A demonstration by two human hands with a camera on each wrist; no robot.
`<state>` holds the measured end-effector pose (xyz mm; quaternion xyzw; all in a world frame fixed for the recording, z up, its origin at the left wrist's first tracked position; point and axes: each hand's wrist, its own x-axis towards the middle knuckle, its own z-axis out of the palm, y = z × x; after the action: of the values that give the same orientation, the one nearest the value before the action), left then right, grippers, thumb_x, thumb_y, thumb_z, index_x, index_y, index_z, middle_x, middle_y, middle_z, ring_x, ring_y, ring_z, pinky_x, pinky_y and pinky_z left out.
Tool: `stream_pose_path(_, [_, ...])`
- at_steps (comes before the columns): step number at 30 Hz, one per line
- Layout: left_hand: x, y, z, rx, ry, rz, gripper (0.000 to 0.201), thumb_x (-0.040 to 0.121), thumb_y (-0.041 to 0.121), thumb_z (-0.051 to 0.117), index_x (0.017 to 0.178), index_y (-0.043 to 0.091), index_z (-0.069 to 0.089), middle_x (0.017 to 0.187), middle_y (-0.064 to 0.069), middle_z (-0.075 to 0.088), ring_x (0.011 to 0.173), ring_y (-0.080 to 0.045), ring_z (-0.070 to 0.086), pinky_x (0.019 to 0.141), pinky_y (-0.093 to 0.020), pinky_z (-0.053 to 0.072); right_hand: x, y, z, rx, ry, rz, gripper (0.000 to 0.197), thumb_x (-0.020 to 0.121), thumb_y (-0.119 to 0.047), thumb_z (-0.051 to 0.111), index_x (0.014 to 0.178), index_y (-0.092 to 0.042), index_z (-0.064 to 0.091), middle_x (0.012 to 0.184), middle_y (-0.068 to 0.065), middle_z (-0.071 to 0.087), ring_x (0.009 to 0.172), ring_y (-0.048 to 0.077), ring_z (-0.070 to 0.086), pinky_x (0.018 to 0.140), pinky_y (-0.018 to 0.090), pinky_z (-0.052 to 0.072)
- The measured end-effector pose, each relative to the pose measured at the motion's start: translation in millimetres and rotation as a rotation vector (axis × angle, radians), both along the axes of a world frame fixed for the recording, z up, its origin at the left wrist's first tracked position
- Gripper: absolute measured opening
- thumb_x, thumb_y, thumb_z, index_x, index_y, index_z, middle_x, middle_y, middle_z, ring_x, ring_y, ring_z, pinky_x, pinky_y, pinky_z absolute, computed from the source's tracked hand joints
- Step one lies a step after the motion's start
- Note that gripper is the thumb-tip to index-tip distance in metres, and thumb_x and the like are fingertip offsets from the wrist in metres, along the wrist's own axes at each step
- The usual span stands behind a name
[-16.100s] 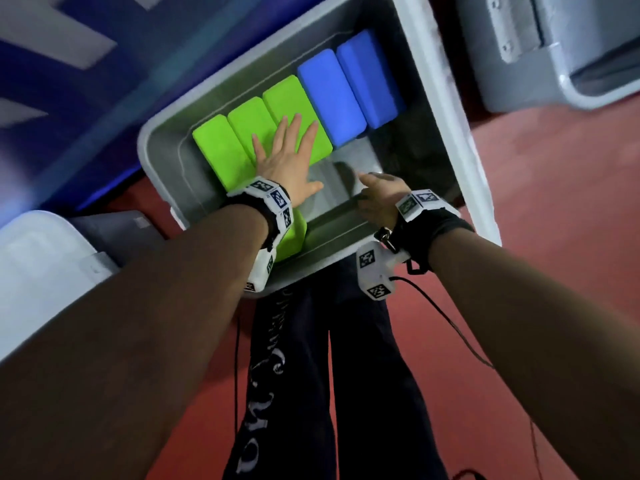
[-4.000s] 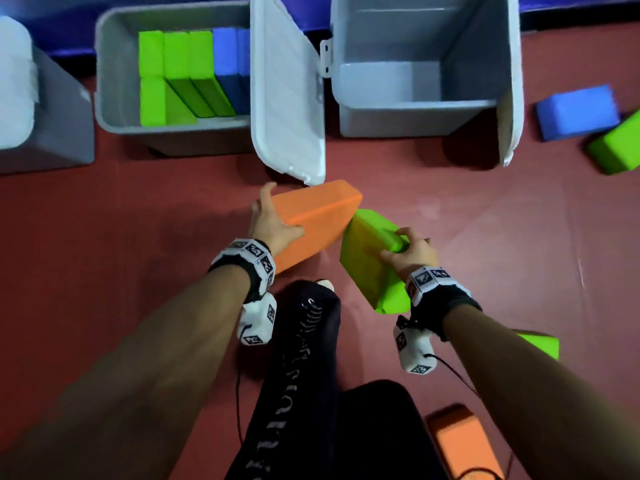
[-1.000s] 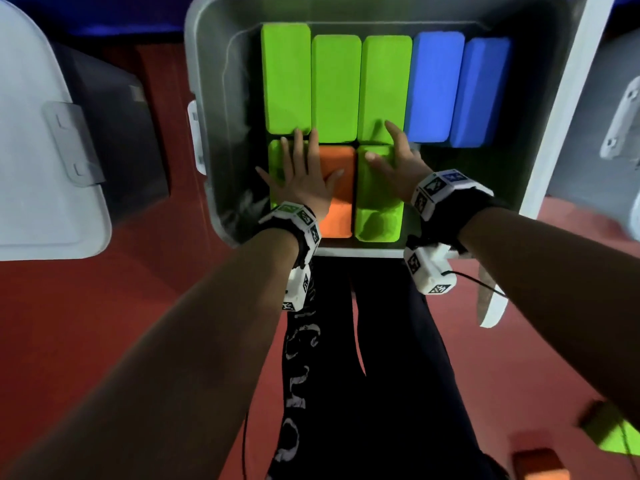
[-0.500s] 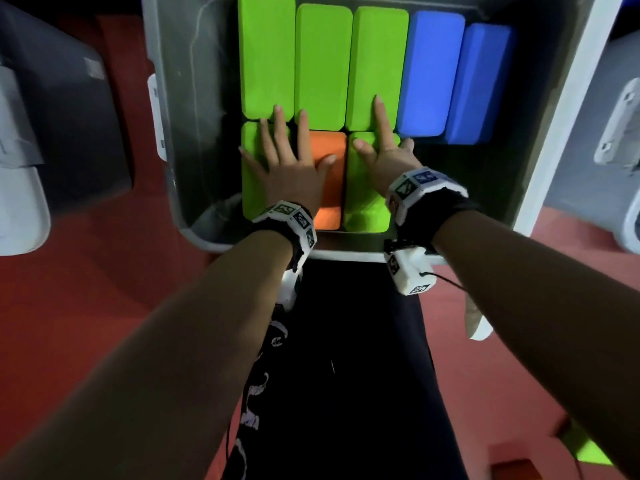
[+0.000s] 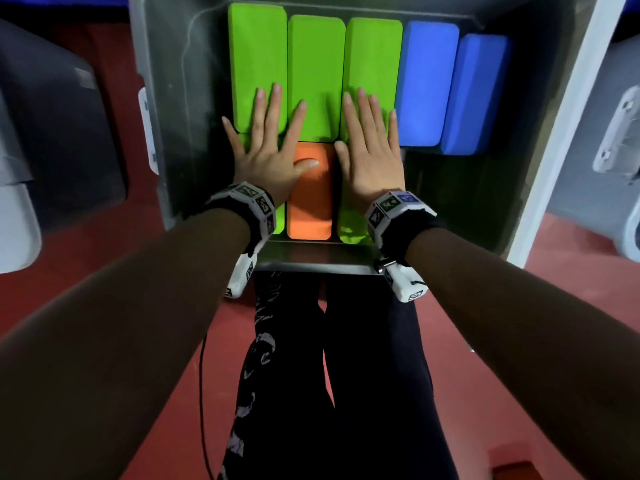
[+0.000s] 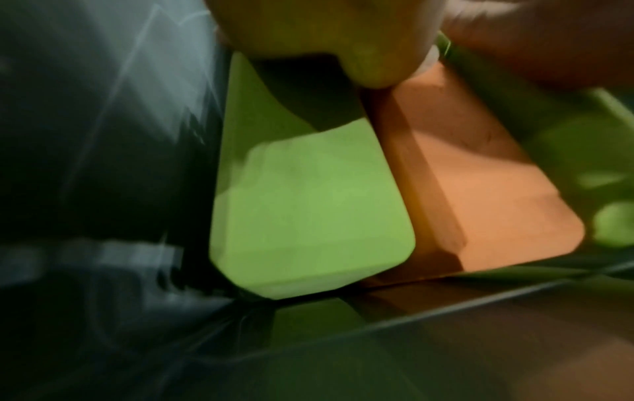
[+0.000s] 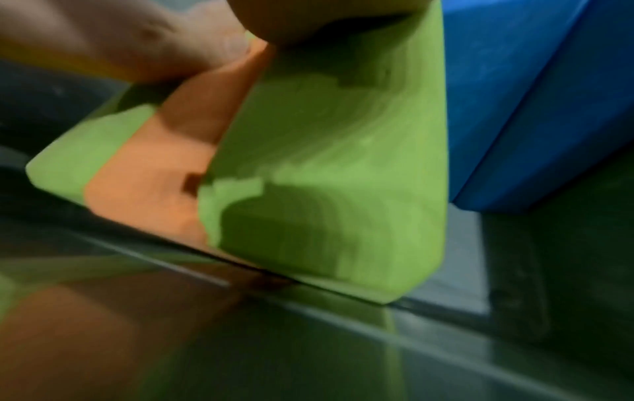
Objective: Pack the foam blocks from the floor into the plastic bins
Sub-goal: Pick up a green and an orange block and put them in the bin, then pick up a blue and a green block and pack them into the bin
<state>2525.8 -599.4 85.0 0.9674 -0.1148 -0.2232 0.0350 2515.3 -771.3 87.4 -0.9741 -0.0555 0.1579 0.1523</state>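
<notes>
A grey plastic bin [image 5: 166,140] holds foam blocks standing on end. The far row has three green blocks [image 5: 315,71] and two blue blocks [image 5: 422,81]. In the near row an orange block [image 5: 310,206] stands between two green ones [image 6: 309,206] [image 7: 336,190]. My left hand [image 5: 266,147] lies flat with spread fingers across the near left green block, its thumb on the orange one. My right hand [image 5: 372,147] lies flat on the near right green block, fingertips reaching the far green row. Neither hand grips anything.
The bin's white lid [image 5: 568,123] stands open on the right, with another grey bin [image 5: 609,140] beyond it. A third bin with its lid [image 5: 20,188] stands at the left. An orange block [image 5: 516,471] lies on the red floor at bottom right.
Both hands have slid a little farther into the bin and flattened, fingers now over the far green row. The view has moved closer over the bin.
</notes>
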Motion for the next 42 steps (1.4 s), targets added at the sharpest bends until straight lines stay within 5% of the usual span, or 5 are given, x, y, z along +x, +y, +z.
stream_pose_path(10, [4, 6, -1, -0.132, 0.067, 0.026, 0.091, 0.074, 0.078, 0.000, 0.152, 0.031, 0.006, 0.161, -0.008, 0.000, 0.148, -0.028, -0.002, 0.109, -0.069, 0.004, 6, 23, -14, -0.201, 0.049, -0.029, 0.064, 0.098, -0.051, 0.020, 0.151, -0.015, 0.014, 0.157, 0.015, 0.011, 0.146, 0.033, 0.009, 0.115, 0.050, -0.003])
stream_pose_path(22, [12, 2, 21, -0.044, 0.214, -0.058, 0.117, 0.062, 0.084, 0.052, 0.152, 0.032, -0.003, 0.159, -0.007, -0.016, 0.147, -0.028, -0.014, 0.102, -0.076, 0.004, 16, -22, 22, -0.355, 0.339, 0.323, 0.123, 0.069, -0.053, 0.073, 0.149, -0.003, -0.007, 0.158, 0.011, -0.011, 0.147, 0.026, -0.007, 0.118, 0.049, -0.001])
stream_pose_path(26, [8, -3, 23, 0.063, 0.188, -0.061, 0.117, 0.067, 0.063, 0.070, 0.152, 0.029, -0.003, 0.160, -0.012, -0.012, 0.147, -0.032, -0.010, 0.101, -0.076, 0.008, 9, -5, 12, -0.392, 0.151, 0.161, 0.079, 0.085, -0.020, 0.065, 0.149, -0.006, 0.021, 0.157, 0.008, 0.020, 0.144, 0.024, 0.021, 0.114, 0.049, 0.016])
stream_pose_path(31, [21, -12, 49, 0.026, 0.360, 0.011, 0.096, 0.082, 0.055, 0.060, 0.153, 0.028, 0.001, 0.159, -0.007, -0.017, 0.147, -0.029, -0.013, 0.107, -0.071, 0.000, 13, -4, 34, -0.276, 0.421, 0.130, 0.068, 0.100, -0.015, 0.038, 0.151, -0.012, -0.006, 0.159, 0.003, -0.014, 0.147, 0.025, -0.008, 0.117, 0.047, -0.001])
stream_pose_path(42, [-16, -38, 142, 0.079, 0.442, -0.231, 0.058, 0.095, 0.038, 0.049, 0.142, 0.010, 0.032, 0.143, -0.016, 0.037, 0.132, -0.032, 0.033, 0.101, -0.045, 0.039, -129, -62, 130, 0.034, 0.701, -0.553, 0.065, 0.088, -0.030, 0.057, 0.146, -0.016, 0.029, 0.158, 0.010, 0.010, 0.146, 0.028, 0.004, 0.118, 0.043, 0.014])
